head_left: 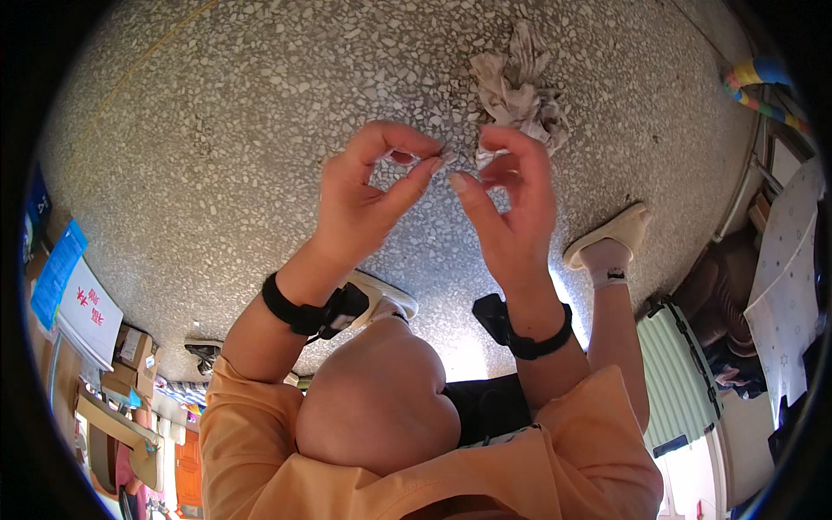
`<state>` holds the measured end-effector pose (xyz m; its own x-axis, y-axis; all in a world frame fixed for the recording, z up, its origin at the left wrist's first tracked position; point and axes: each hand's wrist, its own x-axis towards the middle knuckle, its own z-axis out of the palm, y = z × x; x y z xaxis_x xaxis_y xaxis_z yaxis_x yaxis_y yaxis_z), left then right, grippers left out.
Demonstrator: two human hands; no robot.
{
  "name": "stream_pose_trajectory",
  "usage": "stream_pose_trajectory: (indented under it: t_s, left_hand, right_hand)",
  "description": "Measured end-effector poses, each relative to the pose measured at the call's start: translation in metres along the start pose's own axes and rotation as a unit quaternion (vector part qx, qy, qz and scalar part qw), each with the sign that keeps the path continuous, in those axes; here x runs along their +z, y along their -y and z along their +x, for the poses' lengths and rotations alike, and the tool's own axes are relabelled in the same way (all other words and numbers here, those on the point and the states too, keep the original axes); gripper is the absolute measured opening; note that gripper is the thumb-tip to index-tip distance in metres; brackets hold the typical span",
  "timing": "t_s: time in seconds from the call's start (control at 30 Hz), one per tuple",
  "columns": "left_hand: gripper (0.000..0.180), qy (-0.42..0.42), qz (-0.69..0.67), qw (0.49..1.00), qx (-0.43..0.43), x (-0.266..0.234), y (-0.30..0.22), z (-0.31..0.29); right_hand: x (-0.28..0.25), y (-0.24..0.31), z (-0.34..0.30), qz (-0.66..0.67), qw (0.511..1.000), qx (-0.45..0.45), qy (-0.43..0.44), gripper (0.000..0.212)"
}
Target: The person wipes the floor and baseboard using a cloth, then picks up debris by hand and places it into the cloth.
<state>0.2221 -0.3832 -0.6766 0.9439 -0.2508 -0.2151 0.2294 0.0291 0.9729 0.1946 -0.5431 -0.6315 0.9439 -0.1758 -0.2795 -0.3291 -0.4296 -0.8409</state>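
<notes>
Above the speckled floor, my left hand (360, 199) is closed in a pinch, thumb against forefinger. A tiny pale bit (447, 157) shows at its fingertips, too small to name. Just to its right is my right hand (516, 212), its fingers curled and its thumb held apart from the forefinger. Something whitish shows under that forefinger; I cannot tell whether it is in the hand or lies behind it. Beyond my right hand, a crumpled, stained greyish-white cloth (520, 82) lies on the floor.
Bent legs and slippers (637, 232) are close below my hands. A pale green ribbed suitcase (680, 373) stands at the right, near a patterned white cover (784, 286). Cardboard boxes (134, 360) and a white panel (87, 312) are at the left. Terrazzo floor (260, 104) stretches ahead.
</notes>
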Motion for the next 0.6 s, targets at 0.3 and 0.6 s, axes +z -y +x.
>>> stream_pose_trajectory:
  t_s: [0.3, 0.6]
  left_hand:
    - [0.014, -0.011, -0.158, 0.982, -0.101, -0.002, -0.01, 0.005]
    - [0.017, -0.055, -0.184, 0.979, -0.062, 0.005, -0.005, 0.005]
  right_hand:
    - [0.013, -0.012, 0.009, 0.299, 0.948, 0.108, -0.006, 0.015]
    - [0.026, -0.001, 0.009, 0.346, 0.924, 0.161, 0.014, 0.019]
